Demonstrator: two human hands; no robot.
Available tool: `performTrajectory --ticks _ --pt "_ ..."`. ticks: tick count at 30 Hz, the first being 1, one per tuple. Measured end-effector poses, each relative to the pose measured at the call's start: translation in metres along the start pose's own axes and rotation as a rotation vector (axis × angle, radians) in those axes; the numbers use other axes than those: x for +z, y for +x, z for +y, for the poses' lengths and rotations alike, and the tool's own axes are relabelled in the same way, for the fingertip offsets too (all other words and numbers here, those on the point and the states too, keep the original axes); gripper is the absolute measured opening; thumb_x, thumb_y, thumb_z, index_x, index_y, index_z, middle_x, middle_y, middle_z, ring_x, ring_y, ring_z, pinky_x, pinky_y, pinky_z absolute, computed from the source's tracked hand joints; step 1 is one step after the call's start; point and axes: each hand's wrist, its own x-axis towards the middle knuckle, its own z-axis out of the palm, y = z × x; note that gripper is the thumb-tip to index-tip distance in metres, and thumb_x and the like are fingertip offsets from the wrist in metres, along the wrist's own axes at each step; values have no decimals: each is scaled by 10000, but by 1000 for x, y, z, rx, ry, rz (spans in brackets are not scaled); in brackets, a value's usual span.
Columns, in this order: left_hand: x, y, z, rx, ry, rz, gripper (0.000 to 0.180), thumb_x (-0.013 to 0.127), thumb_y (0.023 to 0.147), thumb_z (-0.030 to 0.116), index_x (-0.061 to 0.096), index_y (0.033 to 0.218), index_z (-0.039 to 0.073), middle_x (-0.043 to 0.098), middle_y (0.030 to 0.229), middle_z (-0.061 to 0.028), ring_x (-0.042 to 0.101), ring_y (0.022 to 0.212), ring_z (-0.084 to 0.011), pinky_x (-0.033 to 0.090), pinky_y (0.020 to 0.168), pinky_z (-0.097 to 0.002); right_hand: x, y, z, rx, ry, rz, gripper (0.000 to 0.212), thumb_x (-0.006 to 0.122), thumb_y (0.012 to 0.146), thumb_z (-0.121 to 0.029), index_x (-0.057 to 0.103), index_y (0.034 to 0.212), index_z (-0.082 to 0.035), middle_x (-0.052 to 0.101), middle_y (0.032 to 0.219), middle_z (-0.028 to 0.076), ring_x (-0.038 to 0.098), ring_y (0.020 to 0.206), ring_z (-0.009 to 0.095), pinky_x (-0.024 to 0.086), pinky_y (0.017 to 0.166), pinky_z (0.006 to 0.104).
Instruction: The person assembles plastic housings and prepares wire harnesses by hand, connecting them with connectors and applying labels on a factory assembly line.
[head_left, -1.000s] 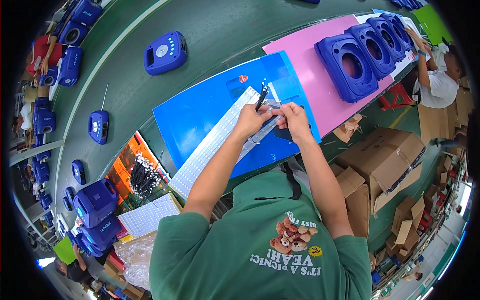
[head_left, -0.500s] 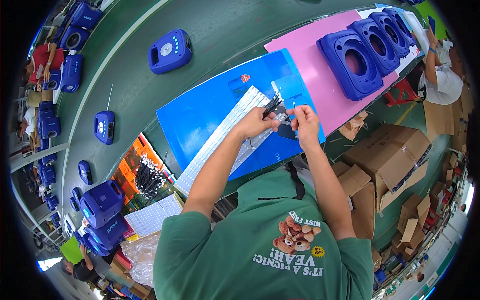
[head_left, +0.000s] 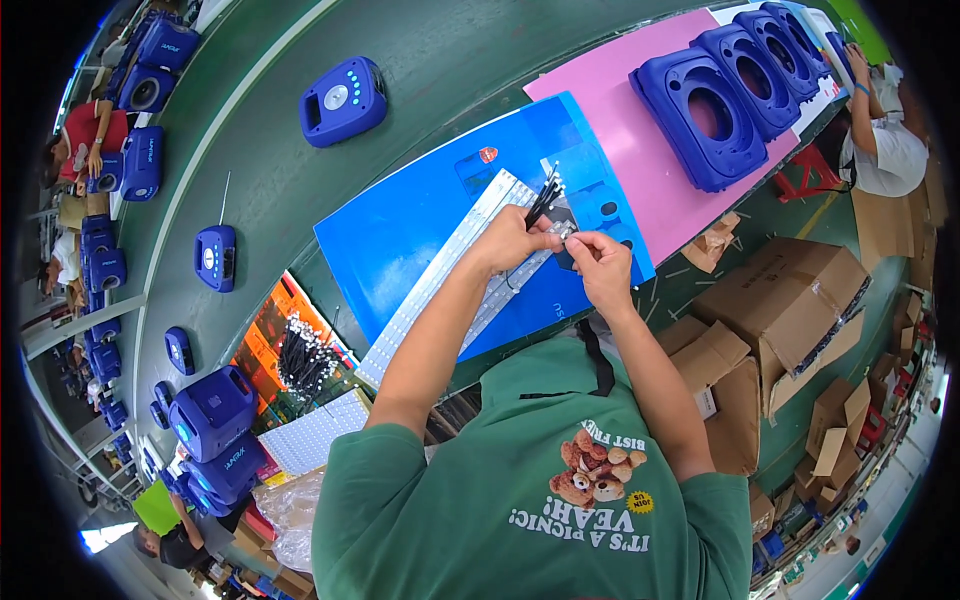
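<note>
My left hand (head_left: 510, 241) is closed around a bundle of thin black cables (head_left: 542, 204) with white plugs, which fan out past its fingers. Just right of it, my right hand (head_left: 604, 272) pinches with thumb and forefinger. A cable end showed there a moment earlier; the fingertips now mostly hide it. Between the two hands sits a small whitish part (head_left: 564, 229), too small to make out well. Under my left forearm lie long white perforated-looking board strips (head_left: 425, 287), on a shiny blue sheet (head_left: 385, 225).
More black cables (head_left: 305, 358) lie piled on an orange sheet at the left, near another white board (head_left: 318, 432). Blue speaker housings (head_left: 708, 120) stand in a row on a pink sheet (head_left: 625, 90). Open cardboard boxes (head_left: 780, 285) stand right. Finished-looking blue speakers (head_left: 343, 103) sit on the green surface beyond.
My right hand has moved left and slightly down, bringing its fingertips against the small part beside my left thumb. My left hand keeps the cable bundle, which now points more upright.
</note>
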Motion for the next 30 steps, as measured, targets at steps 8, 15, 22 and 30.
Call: performTrajectory --ticks 8,15,22,30 --pt "2 -5 9 -16 -111 16 239 691 729 54 548 894 -44 659 762 -145 635 734 -157 445 629 -279 1 -1 -3 -27 1 74 150 636 803 -139 651 828 8 591 610 11 521 529 51 406 476 197" --pt "6 -5 8 -43 -77 85 229 708 737 77 537 841 -35 552 709 -50 633 712 -151 439 586 -244 7 0 -2 -77 -50 142 124 631 798 -111 636 786 12 599 621 16 520 528 41 405 468 203" --pt "11 0 -6 56 -129 120 223 704 743 68 539 834 -52 534 715 -54 605 666 -135 446 566 -244 8 1 -4 -190 -155 189 129 634 775 -104 635 758 24 605 652 64 550 532 82 425 486 226" --pt "15 7 -23 159 -58 129 175 699 740 80 587 782 -47 542 655 -38 551 619 -104 430 548 -254 3 6 -4 -66 -161 64 135 627 774 -109 638 757 24 593 629 69 546 532 91 432 483 244"
